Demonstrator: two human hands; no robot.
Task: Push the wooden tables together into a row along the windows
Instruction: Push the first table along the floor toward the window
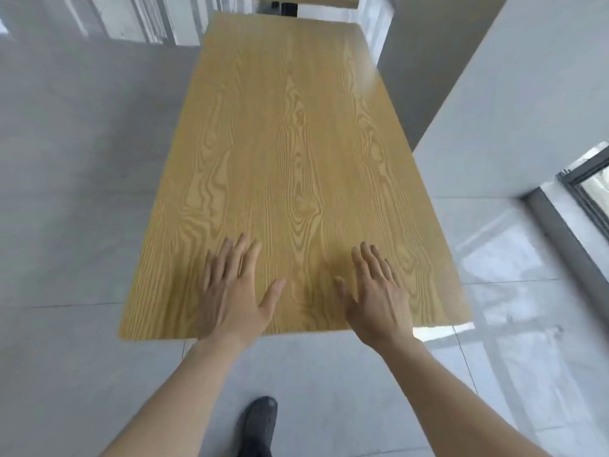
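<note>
From my feed, the wooden table runs lengthwise away from me, its near short edge just ahead of the wrists, its far edge close to a second table at the top of view, a narrow gap between them. Grey tiled floor lies open along its left side; on the right a white pillar stands near the long edge, with a window frame beyond. My left hand and right hand both lie flat, fingers straight and spread, palms pressing the top near the near edge, holding nothing. The top is smooth, rectangular, yellow-tan with bold wavy grain. A dark shoe stands on the floor below.
</note>
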